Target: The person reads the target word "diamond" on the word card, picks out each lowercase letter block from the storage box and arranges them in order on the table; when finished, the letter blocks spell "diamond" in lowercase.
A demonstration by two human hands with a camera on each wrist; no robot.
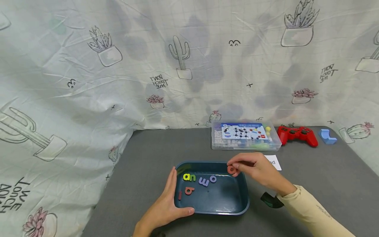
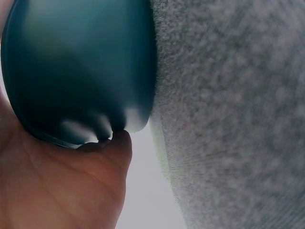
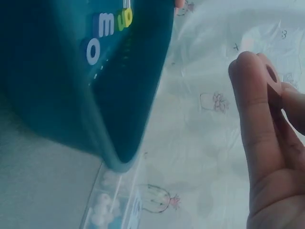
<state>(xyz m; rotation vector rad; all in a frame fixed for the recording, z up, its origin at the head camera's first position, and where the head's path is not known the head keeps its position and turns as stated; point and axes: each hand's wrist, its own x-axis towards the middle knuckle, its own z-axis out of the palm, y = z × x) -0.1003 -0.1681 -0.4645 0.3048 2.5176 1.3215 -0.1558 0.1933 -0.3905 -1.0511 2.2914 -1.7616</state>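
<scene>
A dark teal tray [image 1: 213, 210] sits on the table, its outer wall [image 2: 86, 62] filling much of the left wrist view. My left hand [image 1: 165, 205] holds it at the left side, thumb along the near edge and fingers against the left wall. Above the tray's far right corner, my right hand [image 1: 256, 169] pinches a reddish-brown toy letter [image 1: 231, 169] with a round hole; fingers hide part of it. Inside the tray lie a yellow letter [image 1: 186, 177], a green letter [image 1: 192, 177], a purple m-shaped letter [image 1: 203, 181], a purple o [image 1: 213, 179], a reddish-brown letter [image 1: 189, 190] and a thin red bar-shaped letter [image 1: 180, 195].
Behind the tray stands a clear plastic case [image 1: 245, 144] with a blue label. Right of it are a red game controller [image 1: 297, 135] and a light blue block [image 1: 327, 136]. A white printed card [image 1: 273, 162] is partly behind my right hand. A dark green object [image 1: 271, 200] lies by the sleeve.
</scene>
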